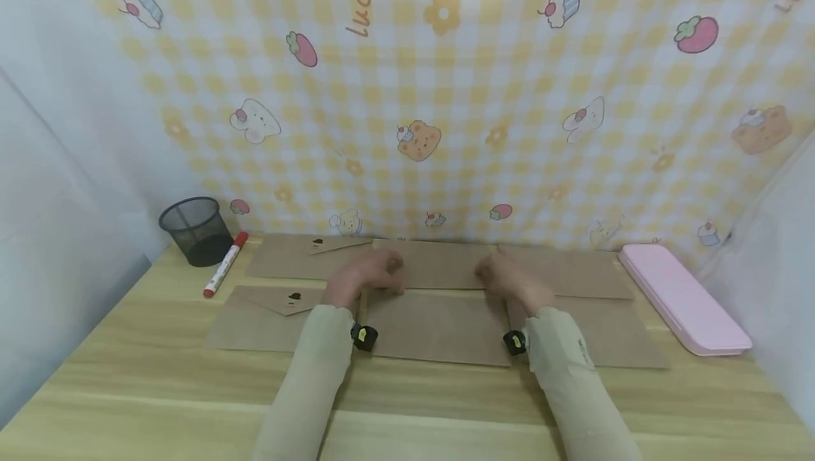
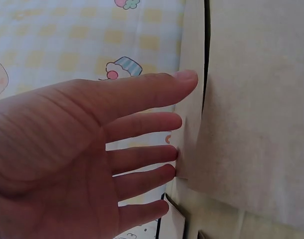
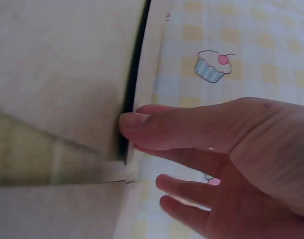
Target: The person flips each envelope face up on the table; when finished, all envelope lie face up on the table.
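Brown paper envelopes lie in two rows on the table. My left hand [image 1: 366, 273] is at the left end of the middle back-row envelope [image 1: 439, 264]. In the left wrist view its fingers are nearly straight, and the thumb tip lies at the dark slit along the envelope's far edge. At the right end, my right hand [image 1: 514, 281] pinches that far edge between thumb and index finger; its other fingers are loosely bent in the right wrist view. The middle front-row envelope [image 1: 439, 327] lies flat between the forearms.
Two envelopes at left have pointed flaps with small dark prints, one in front [image 1: 255, 323]. Plain ones lie at right, including a front one [image 1: 605, 337]. A black mesh cup [image 1: 197, 231], red-capped marker [image 1: 226, 265] and pink case [image 1: 684, 298] flank them. A checked cloth [image 1: 382, 79] hangs behind.
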Tool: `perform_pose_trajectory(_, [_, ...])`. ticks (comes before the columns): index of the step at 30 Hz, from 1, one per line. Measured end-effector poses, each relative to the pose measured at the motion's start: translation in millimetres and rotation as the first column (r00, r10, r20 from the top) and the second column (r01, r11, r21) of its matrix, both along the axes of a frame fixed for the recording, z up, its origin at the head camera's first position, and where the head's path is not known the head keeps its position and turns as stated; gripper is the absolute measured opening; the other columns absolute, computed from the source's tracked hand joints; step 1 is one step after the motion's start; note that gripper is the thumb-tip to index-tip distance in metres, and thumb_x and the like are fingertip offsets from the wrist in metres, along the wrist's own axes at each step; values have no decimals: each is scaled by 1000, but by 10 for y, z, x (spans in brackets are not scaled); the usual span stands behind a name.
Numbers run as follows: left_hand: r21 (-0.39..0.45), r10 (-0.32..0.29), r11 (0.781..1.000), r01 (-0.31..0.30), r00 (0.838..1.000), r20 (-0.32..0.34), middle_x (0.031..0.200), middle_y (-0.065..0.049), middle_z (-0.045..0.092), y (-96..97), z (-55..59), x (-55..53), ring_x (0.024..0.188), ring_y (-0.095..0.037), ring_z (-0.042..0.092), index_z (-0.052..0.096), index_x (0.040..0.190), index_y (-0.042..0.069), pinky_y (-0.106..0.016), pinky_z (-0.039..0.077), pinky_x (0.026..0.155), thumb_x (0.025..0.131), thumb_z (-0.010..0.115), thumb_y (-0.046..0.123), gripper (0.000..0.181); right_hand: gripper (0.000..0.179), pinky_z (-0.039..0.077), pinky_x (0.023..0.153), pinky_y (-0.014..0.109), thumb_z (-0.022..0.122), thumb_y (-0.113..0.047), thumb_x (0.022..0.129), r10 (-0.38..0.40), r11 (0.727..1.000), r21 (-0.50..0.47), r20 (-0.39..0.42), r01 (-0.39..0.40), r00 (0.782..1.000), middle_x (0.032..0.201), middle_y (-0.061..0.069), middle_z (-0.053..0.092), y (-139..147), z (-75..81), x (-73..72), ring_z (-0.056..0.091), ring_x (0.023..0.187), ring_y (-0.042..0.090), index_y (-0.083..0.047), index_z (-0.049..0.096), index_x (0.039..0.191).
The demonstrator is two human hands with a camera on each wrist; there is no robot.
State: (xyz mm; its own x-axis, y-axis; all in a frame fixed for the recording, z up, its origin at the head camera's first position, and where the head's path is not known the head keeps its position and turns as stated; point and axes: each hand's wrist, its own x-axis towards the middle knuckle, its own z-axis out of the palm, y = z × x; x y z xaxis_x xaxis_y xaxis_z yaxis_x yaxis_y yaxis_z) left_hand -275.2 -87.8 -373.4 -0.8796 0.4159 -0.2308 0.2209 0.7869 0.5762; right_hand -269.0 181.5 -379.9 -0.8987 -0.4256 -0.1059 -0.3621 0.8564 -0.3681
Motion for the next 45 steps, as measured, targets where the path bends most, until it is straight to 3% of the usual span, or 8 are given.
perform_pose_trajectory(6, [35,-7,999,7,1000,-3,133,-14,49,-20,-14,-50,123,-30,44,50,130,1,-44,32,102,88,64,21,48,31,45,89,46,64,11,73,-43,999,-3,-21,43,999,106,17,65,42,29,-29,58,102,35,1,68,102])
perform_pose_trajectory(14, [27,-40,999,40,999,-19,130,-6,52,-179,-14,-75,120,-25,45,55,128,10,-42,33,101,82,70,10,49,20,47,83,45,51,10,84,60,994,-87,-137,-73,989,95,20,66,149,19,-80,60,93,36,7,68,94])
perform_pose_trajectory(21, [166,-14,986,24,998,-59,110,-7,63,-271,-21,-111,102,-23,58,63,117,6,-41,44,90,93,57,18,27,15,48,77,46,48,-1,93,-57,971,-235,-52,44,997,100,26,59,203,26,-30,58,95,40,8,51,105])
perform_pose_trajectory(28, [234,50,972,-28,995,-88,113,-11,62,-324,-52,-134,108,-28,55,64,113,5,-42,44,90,94,56,25,29,11,48,74,45,47,-5,96,-98,948,-309,-37,82,994,98,25,60,254,20,-20,58,89,37,4,50,102])
perform_pose_trajectory(32, [304,142,946,-114,987,-72,105,-15,59,-335,-67,-136,101,-29,55,56,107,-1,-41,46,84,93,57,27,31,14,46,67,41,48,-7,96,-133,930,-356,-103,88,986,87,18,59,248,19,-43,55,75,27,6,52,101])
perform_pose_trajectory(37, [395,281,886,-242,959,-44,70,-4,38,-350,-80,-129,68,-21,45,36,81,5,-31,37,61,89,63,33,40,19,45,67,38,50,-13,96,-254,877,-448,-129,172,958,90,18,60,235,29,-45,56,79,27,5,52,101])
perform_pose_trajectory(42, [467,304,852,-238,950,-70,52,2,25,-361,-82,-116,51,-15,36,30,59,10,-27,29,47,86,66,36,52,24,38,52,30,51,-22,96,-331,832,-486,-49,267,942,70,8,49,212,51,-36,45,59,18,-1,40,91])
perform_pose_trajectory(45, [468,308,851,-240,949,-73,48,3,28,-371,-89,-111,49,-16,36,33,53,11,-26,28,45,87,65,38,53,35,32,47,28,53,-27,95,-343,800,-534,-33,274,939,57,2,35,205,58,-33,32,48,14,-4,37,75])
